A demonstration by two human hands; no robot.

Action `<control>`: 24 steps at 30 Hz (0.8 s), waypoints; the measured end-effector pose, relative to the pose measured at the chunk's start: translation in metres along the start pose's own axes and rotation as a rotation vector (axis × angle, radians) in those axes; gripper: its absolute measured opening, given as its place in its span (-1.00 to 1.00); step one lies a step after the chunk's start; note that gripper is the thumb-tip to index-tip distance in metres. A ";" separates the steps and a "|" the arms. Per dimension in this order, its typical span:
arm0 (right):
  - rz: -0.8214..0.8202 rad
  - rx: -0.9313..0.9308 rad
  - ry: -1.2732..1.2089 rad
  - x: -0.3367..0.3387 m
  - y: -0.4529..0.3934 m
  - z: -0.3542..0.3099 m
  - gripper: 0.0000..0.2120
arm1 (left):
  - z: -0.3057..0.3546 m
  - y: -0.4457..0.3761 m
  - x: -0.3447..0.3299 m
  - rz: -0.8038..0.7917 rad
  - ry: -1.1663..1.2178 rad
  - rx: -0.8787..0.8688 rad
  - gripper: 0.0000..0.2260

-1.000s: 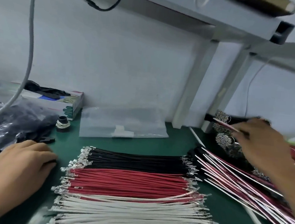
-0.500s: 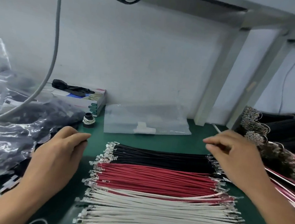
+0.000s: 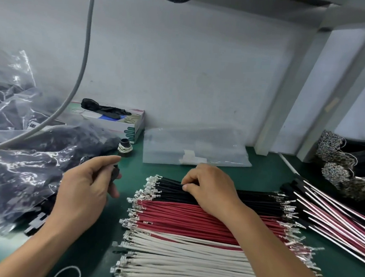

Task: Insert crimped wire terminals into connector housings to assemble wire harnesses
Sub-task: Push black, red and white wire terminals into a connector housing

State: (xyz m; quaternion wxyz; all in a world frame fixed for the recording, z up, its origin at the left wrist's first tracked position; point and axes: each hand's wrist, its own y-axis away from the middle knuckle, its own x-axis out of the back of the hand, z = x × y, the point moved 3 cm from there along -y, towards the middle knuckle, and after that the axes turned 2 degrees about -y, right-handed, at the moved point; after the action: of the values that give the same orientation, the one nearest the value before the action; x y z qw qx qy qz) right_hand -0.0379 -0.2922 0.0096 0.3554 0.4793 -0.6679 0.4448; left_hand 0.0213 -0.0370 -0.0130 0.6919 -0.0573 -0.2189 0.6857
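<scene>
I am holding a small black connector housing point(image 3: 115, 173) in my left hand point(image 3: 84, 193), fingers curled round it, above the green tabletop point(image 3: 262, 174); my right hand point(image 3: 210, 188) is pinching at the black wires point(image 3: 258, 199), thumb and fingertips closing on the top of the row; the black wires, red wires point(image 3: 192, 218) and white wires point(image 3: 177, 261) are lying flat in bands, long axes running left to right, crimped terminals point(image 3: 143, 192) pointing left toward my left hand; a box point(image 3: 121, 123) is sitting by the wall, its print too blurred for me to read; a clear bag point(image 3: 196, 146) is lying behind the wires.
</scene>
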 end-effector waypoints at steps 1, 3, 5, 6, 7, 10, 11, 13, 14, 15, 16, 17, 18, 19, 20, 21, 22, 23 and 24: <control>-0.001 0.012 -0.001 0.000 -0.001 -0.001 -0.92 | -0.001 0.000 -0.001 -0.002 0.045 0.030 -0.74; 0.005 0.040 0.004 0.002 -0.001 -0.003 -0.92 | -0.001 0.001 -0.002 -0.010 0.124 0.085 -0.74; 0.040 0.088 0.031 0.008 0.001 -0.005 -0.91 | 0.000 0.002 -0.003 -0.021 0.187 0.133 -0.76; 0.072 0.122 0.049 0.012 0.001 -0.007 -0.89 | 0.000 0.002 -0.003 -0.026 0.216 0.154 -0.77; 0.110 0.158 0.064 0.017 0.003 -0.009 -0.88 | 0.001 0.002 -0.003 -0.029 0.242 0.172 -0.78; 0.277 0.272 0.142 0.043 0.008 -0.019 -0.77 | 0.005 0.002 -0.003 -0.037 0.316 0.217 -0.81; 0.350 0.301 0.180 0.053 0.012 -0.022 -0.72 | 0.006 0.003 -0.003 -0.041 0.334 0.229 -0.82; 0.492 0.357 0.222 0.070 0.024 -0.027 -0.71 | 0.011 0.005 -0.004 -0.060 0.339 0.238 -0.84; 0.543 0.391 0.244 0.075 0.033 -0.030 -0.77 | 0.014 0.006 -0.004 -0.076 0.327 0.231 -0.85; 0.572 0.426 0.268 0.076 0.044 -0.032 -0.85 | 0.018 0.009 -0.005 -0.098 0.314 0.221 -0.85; 0.586 0.457 0.284 0.074 0.054 -0.034 -0.92 | 0.022 0.012 -0.006 -0.122 0.306 0.213 -0.84; 0.598 0.477 0.296 0.070 0.064 -0.035 -0.95 | 0.026 0.014 -0.007 -0.146 0.308 0.205 -0.82; 0.610 0.481 0.300 0.064 0.071 -0.034 -0.95 | 0.030 0.016 -0.008 -0.163 0.313 0.198 -0.80; 0.620 0.472 0.297 0.058 0.077 -0.032 -0.92 | 0.033 0.017 -0.008 -0.171 0.319 0.193 -0.79; 0.625 0.461 0.290 0.053 0.080 -0.029 -0.90 | 0.035 0.018 -0.008 -0.179 0.325 0.192 -0.79; 0.627 0.453 0.274 0.049 0.082 -0.027 -0.90 | 0.035 0.019 -0.008 -0.191 0.331 0.195 -0.80; 0.621 0.452 0.249 0.046 0.083 -0.025 -0.91 | 0.036 0.020 -0.008 -0.213 0.336 0.199 -0.80; 0.610 0.454 0.218 0.044 0.083 -0.023 -0.93 | 0.037 0.022 -0.009 -0.243 0.334 0.194 -0.80; 0.599 0.452 0.183 0.043 0.084 -0.022 -0.95 | 0.038 0.024 -0.010 -0.277 0.325 0.181 -0.79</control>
State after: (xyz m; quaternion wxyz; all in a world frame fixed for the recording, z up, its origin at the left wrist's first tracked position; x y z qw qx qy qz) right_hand -0.1294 -0.2733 0.0354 0.1532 0.2876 -0.6291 0.7058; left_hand -0.0147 -0.0540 0.0096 0.8078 -0.0743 -0.0480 0.5827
